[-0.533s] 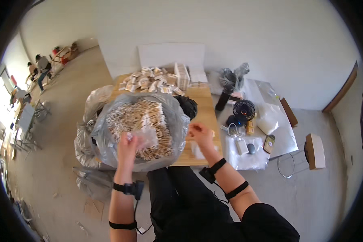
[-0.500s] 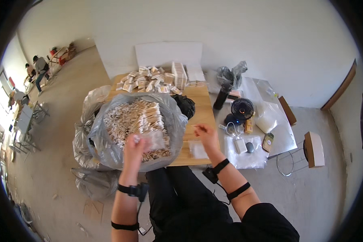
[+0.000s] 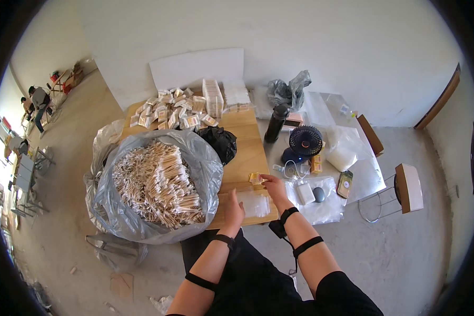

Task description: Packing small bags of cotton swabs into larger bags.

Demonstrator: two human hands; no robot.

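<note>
No words or numbers can be read. The yellow card (image 3: 255,178) in the right hand (image 3: 277,190), just inside the right edge of the wooden table (image 3: 247,142), bears marks too small to make out. The packets (image 3: 190,121) heaped toward that table's far edge show orange-toned labels, equally illegible at this size.

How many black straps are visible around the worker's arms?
4: a left wrist strap, a left upper-forearm strap, a right wrist strap and a right upper-forearm strap. The sleeves could hide more.
</note>
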